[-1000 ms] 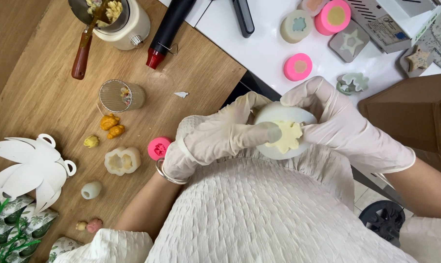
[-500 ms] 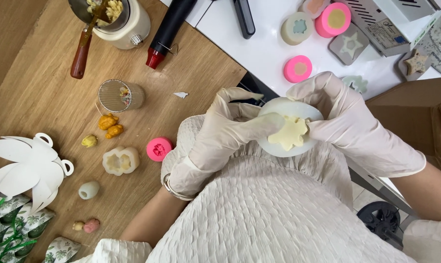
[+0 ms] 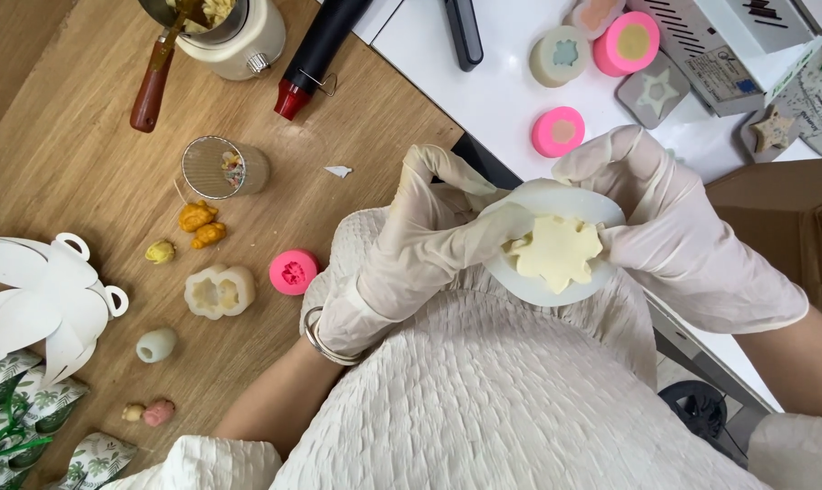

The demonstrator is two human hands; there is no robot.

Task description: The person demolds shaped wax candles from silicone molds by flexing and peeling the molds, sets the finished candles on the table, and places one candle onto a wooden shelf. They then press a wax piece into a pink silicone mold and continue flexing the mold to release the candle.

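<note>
Both of my hands wear thin white gloves and grip a round white silicone mould [image 3: 570, 201] held over my lap. A pale yellow flower-shaped wax piece [image 3: 556, 251] sticks out of the mould's middle. My left hand [image 3: 422, 243] clasps the mould's left edge, with a finger lying against the wax flower. My right hand [image 3: 676, 231] grips the mould's right edge. A metal bangle sits on my left wrist.
On the wooden table [image 3: 84, 172] lie a pink mould [image 3: 294, 271], a cream flower mould [image 3: 219, 291], small yellow wax shapes [image 3: 200, 222], a mesh strainer [image 3: 222, 167], a melting pot with spoon [image 3: 220, 25] and a black-and-red tool [image 3: 318, 54]. More pink and grey moulds [image 3: 558, 131] lie on the white surface.
The wax flower has come further out of the white mould as my hands flexed it. The mould has turned slightly in my hands; my view has shifted a little.
</note>
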